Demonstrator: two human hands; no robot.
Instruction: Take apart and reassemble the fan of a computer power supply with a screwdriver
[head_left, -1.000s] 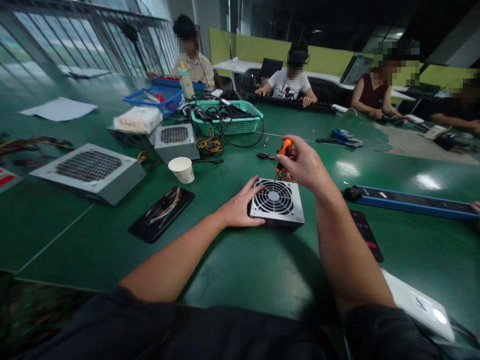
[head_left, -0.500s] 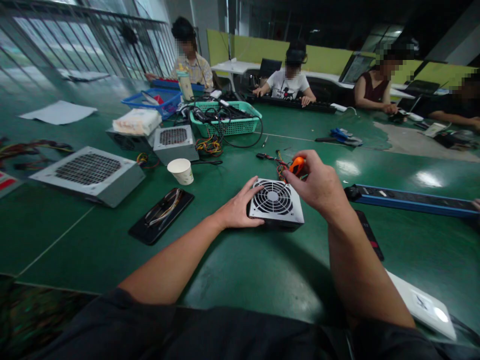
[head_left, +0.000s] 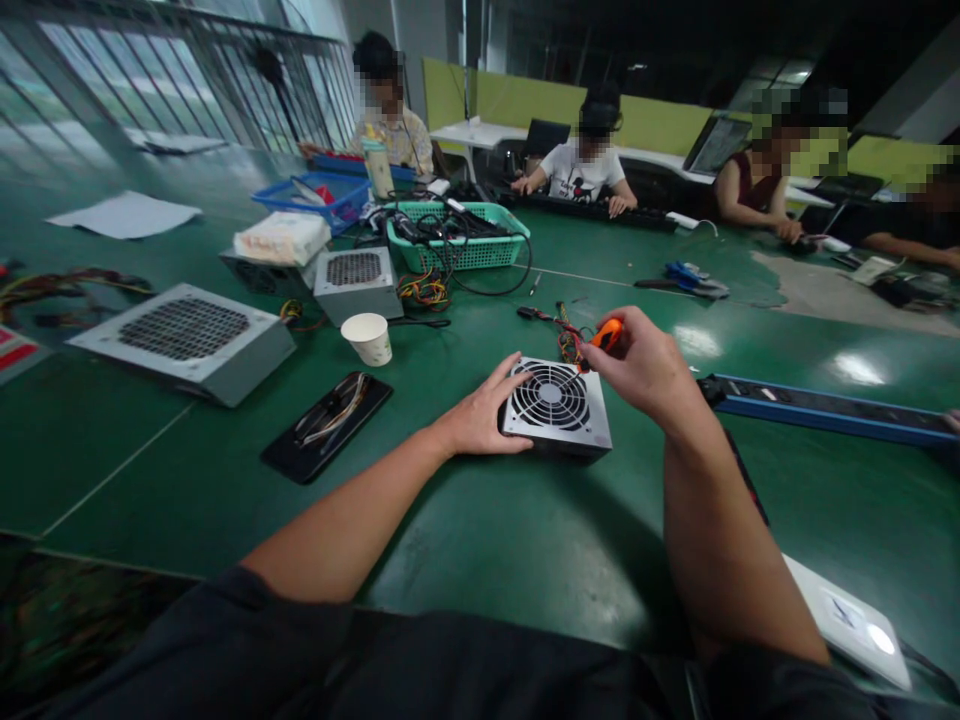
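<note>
Swung over from nearly upright a second ago, the orange-handled screwdriver (head_left: 609,335) now slants down and leftward from the right hand (head_left: 649,368), which has shifted rightward. Its fingers are closed around the handle, thumb against the near side, and the thin shaft reaches over the far right part of the fan grille; whether the tip touches anything is too small to tell. The silver fan unit (head_left: 592,425) lies flat, grille up, just left of and nearer than these fingers. The left hand (head_left: 476,418) keeps hold of the unit's left end, its thumb along the near edge and its fingers spread well apart from it, reaching across the far left corner onto the top.

The right wrist is bent above the table, with the forearm running back toward the near right; the left forearm comes in low and slanting from the near left, palm turned toward the unit.

Coloured wires (head_left: 568,345) lie just beyond the unit, close to the right fingertips. Left of the left fingers stand a paper cup (head_left: 367,340) and, nearer, a black slab (head_left: 326,430) with pale leads on it. Farther past them is a green basket (head_left: 457,250) heaped with cables; a blue-edged strip (head_left: 832,408) lies right of the right hand.
</note>
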